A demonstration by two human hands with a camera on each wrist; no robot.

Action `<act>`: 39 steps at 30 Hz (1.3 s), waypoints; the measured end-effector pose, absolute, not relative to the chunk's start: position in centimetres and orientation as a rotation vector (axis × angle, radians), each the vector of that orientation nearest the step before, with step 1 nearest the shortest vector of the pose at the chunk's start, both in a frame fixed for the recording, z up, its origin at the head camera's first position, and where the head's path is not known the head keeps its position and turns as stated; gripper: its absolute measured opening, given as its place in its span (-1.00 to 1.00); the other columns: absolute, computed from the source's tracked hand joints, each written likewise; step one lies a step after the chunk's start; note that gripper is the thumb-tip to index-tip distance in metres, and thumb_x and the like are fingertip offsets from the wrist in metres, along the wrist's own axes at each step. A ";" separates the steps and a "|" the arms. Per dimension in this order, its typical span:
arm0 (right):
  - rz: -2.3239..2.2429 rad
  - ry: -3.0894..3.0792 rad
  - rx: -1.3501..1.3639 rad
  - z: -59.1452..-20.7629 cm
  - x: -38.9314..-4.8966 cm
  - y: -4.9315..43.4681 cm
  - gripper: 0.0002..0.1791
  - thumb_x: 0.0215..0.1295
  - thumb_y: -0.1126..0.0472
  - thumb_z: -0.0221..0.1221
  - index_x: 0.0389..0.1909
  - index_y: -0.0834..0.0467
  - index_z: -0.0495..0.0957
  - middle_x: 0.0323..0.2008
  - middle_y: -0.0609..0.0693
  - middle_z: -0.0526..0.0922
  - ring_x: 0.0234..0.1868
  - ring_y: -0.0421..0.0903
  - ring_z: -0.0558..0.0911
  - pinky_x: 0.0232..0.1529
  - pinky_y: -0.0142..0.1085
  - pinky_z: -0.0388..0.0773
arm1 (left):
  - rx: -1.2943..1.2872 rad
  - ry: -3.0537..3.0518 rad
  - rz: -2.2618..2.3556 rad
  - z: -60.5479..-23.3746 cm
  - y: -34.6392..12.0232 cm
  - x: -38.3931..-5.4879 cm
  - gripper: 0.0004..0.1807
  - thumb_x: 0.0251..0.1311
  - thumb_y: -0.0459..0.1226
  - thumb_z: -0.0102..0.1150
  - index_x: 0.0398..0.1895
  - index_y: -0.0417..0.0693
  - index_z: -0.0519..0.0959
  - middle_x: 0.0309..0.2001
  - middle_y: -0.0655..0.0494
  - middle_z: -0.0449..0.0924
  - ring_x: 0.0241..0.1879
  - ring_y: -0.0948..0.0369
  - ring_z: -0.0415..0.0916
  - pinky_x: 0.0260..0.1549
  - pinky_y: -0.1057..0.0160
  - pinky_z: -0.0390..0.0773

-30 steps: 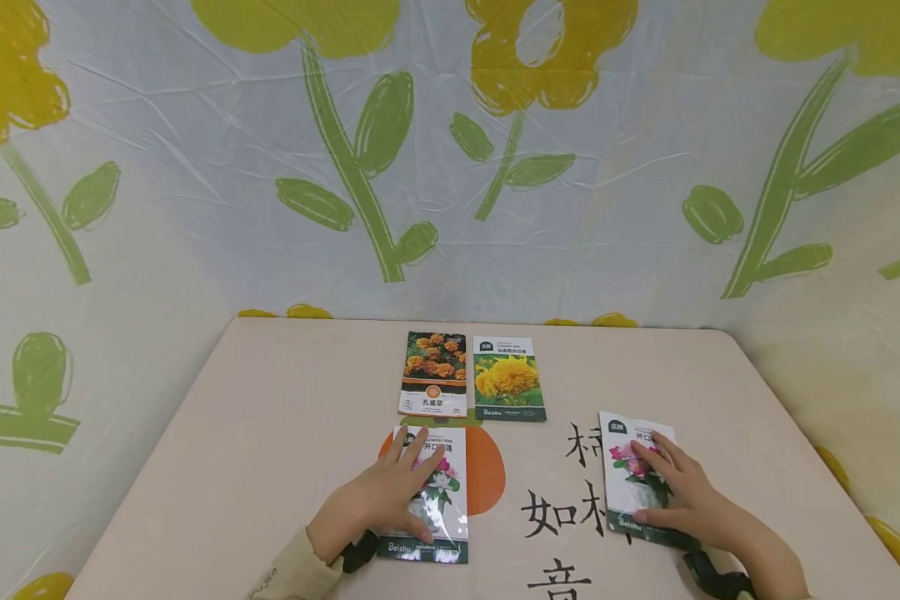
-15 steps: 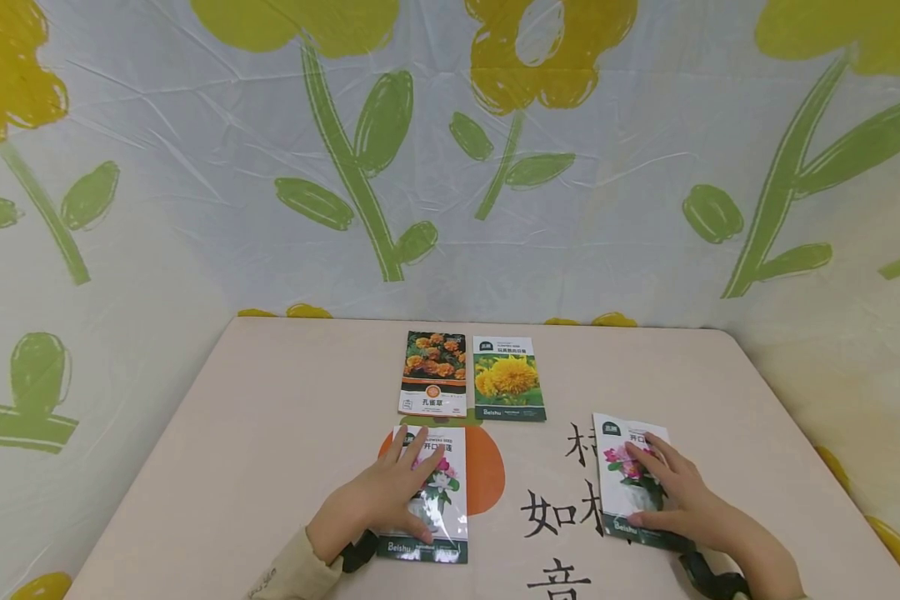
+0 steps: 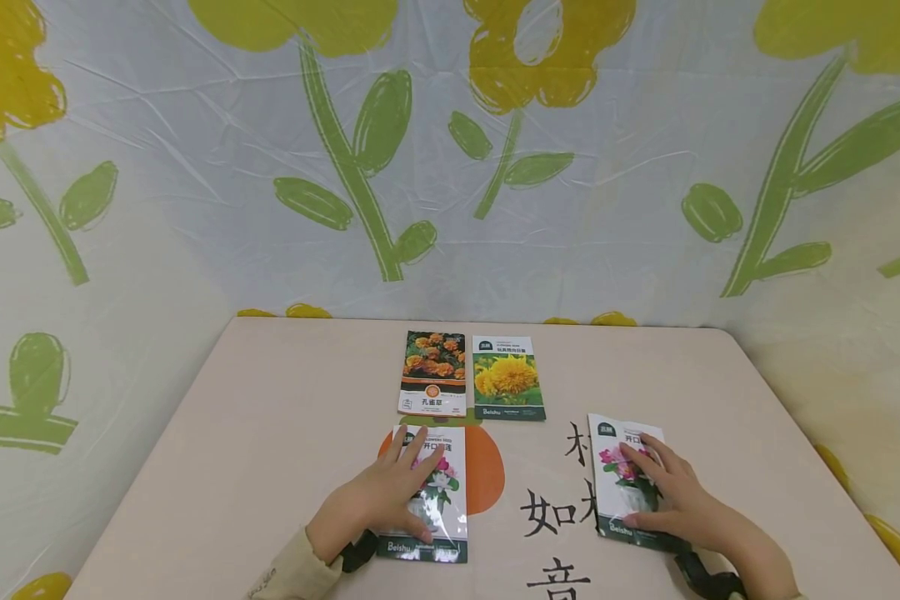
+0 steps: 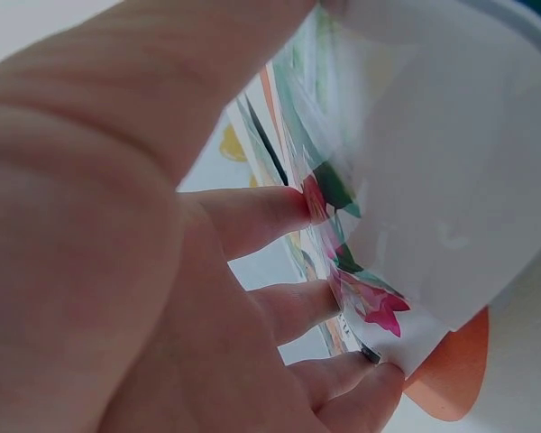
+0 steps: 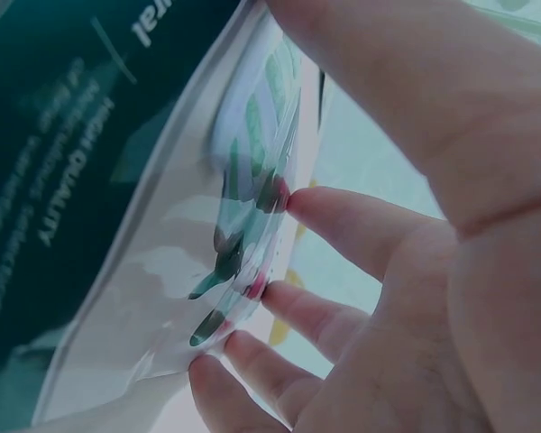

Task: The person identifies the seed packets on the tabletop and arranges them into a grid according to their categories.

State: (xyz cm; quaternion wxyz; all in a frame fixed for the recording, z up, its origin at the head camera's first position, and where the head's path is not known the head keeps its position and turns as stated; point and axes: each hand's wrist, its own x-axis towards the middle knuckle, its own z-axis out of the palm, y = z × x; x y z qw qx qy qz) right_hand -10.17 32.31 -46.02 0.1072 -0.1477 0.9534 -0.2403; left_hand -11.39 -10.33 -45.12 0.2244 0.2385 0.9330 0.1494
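My left hand (image 3: 386, 493) lies with spread fingers on a white seed packet (image 3: 450, 500) that has pink flowers and a dark green bottom band. Its fingertips touch the packet's face in the left wrist view. On the right, my right hand (image 3: 678, 492) rests spread fingers on a similar seed packet (image 3: 618, 500), slightly tilted. In the right wrist view its fingertips (image 5: 311, 200) press on the glossy front. Both packets lie flat on the table, each partly covered by a hand.
Behind them lie a marigold seed packet (image 3: 433, 367) and a yellow-flower seed packet (image 3: 508, 379), side by side. The pale tabletop (image 3: 292, 400) bears an orange circle (image 3: 487, 475) and black characters (image 3: 543, 512). A flower-patterned cloth (image 3: 607, 208) hangs behind the table.
The right hand has slid its seed packet a little to the left, covering more of the black characters. The left hand and the two back packets stay in place.
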 end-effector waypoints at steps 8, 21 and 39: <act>-0.709 2.818 -0.464 -45.8 -9.9 31.9 0.07 -0.08 -0.13 0.50 0.41 0.23 0.25 0.41 0.37 -0.03 0.28 0.51 0.06 -0.05 0.61 0.17 | 0.650 2.574 0.423 -45.1 -10.3 -11.4 0.21 -0.18 0.21 0.49 0.57 0.12 0.11 0.60 -0.07 -0.22 0.53 -0.22 -0.34 0.19 -0.25 0.37; -0.709 2.804 -0.483 -45.6 -9.8 31.4 0.06 -0.08 -0.14 0.49 0.41 0.19 0.25 0.41 0.35 -0.03 0.27 0.50 0.07 -0.06 0.60 0.21 | 0.658 2.577 0.417 -45.1 -10.3 -11.3 0.21 -0.17 0.22 0.48 0.57 0.12 0.10 0.60 -0.07 -0.23 0.53 -0.22 -0.34 0.20 -0.24 0.36; -0.656 2.770 -0.453 -45.4 -9.8 30.4 0.09 -0.12 -0.16 0.50 0.43 0.18 0.26 0.41 0.36 -0.03 0.27 0.50 0.07 -0.07 0.59 0.25 | 0.666 2.580 0.413 -45.0 -10.4 -11.3 0.21 -0.15 0.23 0.47 0.58 0.09 0.09 0.60 -0.10 -0.23 0.53 -0.23 -0.34 0.21 -0.24 0.36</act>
